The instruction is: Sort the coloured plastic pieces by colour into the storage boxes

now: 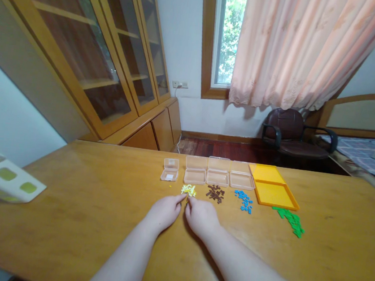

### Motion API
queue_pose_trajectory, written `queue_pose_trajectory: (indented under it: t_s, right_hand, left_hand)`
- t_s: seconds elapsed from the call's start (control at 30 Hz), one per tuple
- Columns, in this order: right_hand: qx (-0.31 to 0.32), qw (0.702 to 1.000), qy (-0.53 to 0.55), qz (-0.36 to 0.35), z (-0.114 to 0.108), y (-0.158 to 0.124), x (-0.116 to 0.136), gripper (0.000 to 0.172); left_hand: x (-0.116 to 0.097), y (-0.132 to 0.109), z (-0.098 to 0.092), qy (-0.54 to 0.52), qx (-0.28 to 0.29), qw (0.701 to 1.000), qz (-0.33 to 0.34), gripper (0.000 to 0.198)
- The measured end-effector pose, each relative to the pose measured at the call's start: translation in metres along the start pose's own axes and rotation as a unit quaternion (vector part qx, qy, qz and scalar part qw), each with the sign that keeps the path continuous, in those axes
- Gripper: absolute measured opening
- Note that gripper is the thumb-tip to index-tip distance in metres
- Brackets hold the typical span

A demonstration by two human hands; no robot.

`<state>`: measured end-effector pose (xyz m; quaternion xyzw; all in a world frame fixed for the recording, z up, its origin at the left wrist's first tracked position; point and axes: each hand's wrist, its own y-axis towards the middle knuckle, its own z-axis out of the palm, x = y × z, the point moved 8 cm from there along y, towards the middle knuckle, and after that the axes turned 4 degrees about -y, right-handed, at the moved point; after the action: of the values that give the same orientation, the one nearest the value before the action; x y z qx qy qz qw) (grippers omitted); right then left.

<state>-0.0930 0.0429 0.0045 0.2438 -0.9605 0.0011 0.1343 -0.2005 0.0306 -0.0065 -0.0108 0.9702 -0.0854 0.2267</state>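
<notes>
My left hand (165,212) and my right hand (202,215) are close together at the near edge of a small pile of white and yellow pieces (188,189). On both, the fingers are curled in and the fingertips touch the pile. Whatever they pinch is too small and too covered to make out. One loose yellow piece (170,186) lies left of the pile. To the right lie brown pieces (215,193), blue pieces (243,201) and green pieces (290,221), each colour in its own heap.
Behind the heaps stand a small clear box (169,175), several larger clear boxes (194,176) and a yellow tray (276,195), lids open. A white and green carton (10,180) is at the table's left. Past the table (103,167) are a cabinet (122,119) and a chair (296,134).
</notes>
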Motion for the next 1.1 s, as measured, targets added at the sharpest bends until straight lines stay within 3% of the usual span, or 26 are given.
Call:
queue_pose_trajectory:
  t_s: [0.33,0.63,0.8,0.9,1.1]
  right_hand:
    - [0.015,0.999,-0.017,-0.025,0.006,-0.002,0.005,0.036]
    - [0.039,0.995,-0.028,-0.084,0.006,-0.003,0.012,0.039]
    - [0.026,1.0,-0.01,0.01,0.008,0.0,-0.004,0.043]
    - [0.025,0.999,-0.008,0.028,0.01,0.002,-0.007,0.04]
    - [0.029,0.999,-0.008,0.022,0.01,0.002,-0.005,0.034]
  left_hand:
    - [-0.008,-0.009,-0.005,0.029,0.003,1.0,0.008,0.036]
    - [0.031,0.003,-0.014,0.045,-0.046,0.989,-0.135,0.051]
    - [0.014,0.002,-0.009,0.019,-0.032,0.998,-0.052,0.049]
    - [0.003,-0.004,-0.004,0.026,-0.002,1.0,-0.013,0.043]
    - [0.005,-0.006,-0.005,0.057,0.01,0.997,-0.045,0.047]
